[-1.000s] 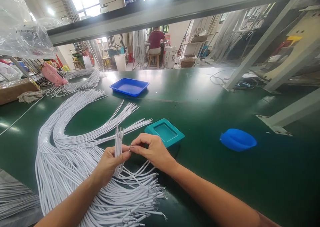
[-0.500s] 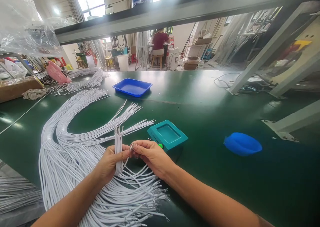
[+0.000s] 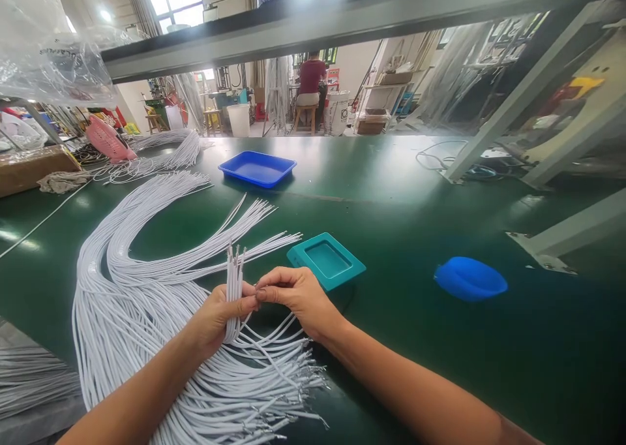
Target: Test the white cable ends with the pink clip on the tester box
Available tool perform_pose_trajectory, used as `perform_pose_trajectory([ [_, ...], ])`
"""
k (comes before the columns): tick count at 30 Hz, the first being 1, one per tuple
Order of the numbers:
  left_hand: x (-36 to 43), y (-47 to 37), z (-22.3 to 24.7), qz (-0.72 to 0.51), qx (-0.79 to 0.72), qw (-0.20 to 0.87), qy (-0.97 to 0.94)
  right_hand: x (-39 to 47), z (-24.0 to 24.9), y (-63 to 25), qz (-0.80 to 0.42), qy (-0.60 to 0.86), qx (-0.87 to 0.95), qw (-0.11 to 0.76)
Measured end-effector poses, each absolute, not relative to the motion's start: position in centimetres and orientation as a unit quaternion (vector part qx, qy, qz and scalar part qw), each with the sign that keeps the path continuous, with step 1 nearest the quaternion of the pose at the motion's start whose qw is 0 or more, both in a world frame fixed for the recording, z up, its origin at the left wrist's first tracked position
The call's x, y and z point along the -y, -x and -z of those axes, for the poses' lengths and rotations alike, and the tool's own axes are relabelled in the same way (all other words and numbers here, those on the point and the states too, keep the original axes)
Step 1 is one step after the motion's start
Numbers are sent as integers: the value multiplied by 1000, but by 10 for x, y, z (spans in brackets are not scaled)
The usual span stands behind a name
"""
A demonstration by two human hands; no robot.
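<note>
My left hand is closed around a small bundle of white wires, whose stripped metal ends point upward above the thumb. Thumb and forefinger of my right hand are pinched together right at the left fingertips. Whatever lies in that pinch is too small and covered to make out. Beneath both hands spreads a large heap of white wires, with bare ends fanned out toward the lower right. Just behind my right hand sits a teal device with a recessed top, partly covered by the hand.
A blue tray lies farther back on the green table. To the right is a blue bowl near a metal frame leg. A pink fan-like object and a cardboard box stand left. A person sits in the background.
My right hand has risen slightly and now covers the device's green button. The metal end seen between the fingertips before is now mostly hidden. My left hand keeps its hold on the wires.
</note>
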State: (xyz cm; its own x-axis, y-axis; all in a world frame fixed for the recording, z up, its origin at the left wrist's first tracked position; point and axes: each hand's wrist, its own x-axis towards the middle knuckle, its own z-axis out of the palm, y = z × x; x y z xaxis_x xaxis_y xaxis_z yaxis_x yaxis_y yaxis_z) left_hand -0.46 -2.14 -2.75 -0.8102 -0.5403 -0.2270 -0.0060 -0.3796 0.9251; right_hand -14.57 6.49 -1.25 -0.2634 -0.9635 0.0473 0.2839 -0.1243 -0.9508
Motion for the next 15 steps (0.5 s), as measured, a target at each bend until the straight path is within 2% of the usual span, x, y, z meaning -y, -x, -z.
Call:
perform_pose_trajectory([
  [7,19,6,27,794,519,184,-257,-62,20,132,698,221,-436,523],
  [12,15,8,28,782,522,233,-248,-62,25,133,690,236,-413,545],
  [15,12,9,27,767,523,264,-261,-64,20,135,681,281,-433,519],
])
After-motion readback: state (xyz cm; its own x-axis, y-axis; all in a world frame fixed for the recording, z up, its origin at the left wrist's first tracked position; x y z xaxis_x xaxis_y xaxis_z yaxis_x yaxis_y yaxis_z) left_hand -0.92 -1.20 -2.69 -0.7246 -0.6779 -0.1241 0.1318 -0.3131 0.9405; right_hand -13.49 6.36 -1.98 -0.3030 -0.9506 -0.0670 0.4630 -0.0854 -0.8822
